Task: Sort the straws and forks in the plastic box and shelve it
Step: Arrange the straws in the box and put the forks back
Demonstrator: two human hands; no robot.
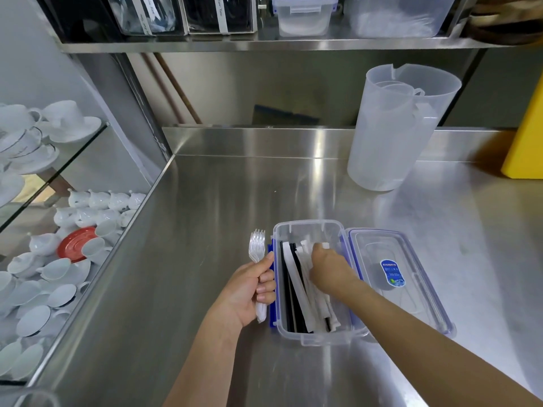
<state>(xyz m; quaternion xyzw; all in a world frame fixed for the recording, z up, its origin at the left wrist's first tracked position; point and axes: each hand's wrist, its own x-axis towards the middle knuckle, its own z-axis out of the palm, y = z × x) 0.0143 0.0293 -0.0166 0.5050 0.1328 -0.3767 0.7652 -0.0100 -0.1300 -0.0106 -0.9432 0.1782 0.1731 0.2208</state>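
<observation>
A clear plastic box with blue clips stands open on the steel counter, near its front edge. Inside lie white paper-wrapped straws and black straws, all lengthwise. Its lid, with a blue label, lies flat to the right of the box. My left hand holds a bunch of clear plastic forks upright just left of the box. My right hand reaches into the box with its fingers curled down on the white straws at the far end.
A tall translucent jug stands at the back right, with a yellow object beside it. The shelf above carries plastic containers and black packs. Left of the counter, glass shelves hold white cups and a red saucer.
</observation>
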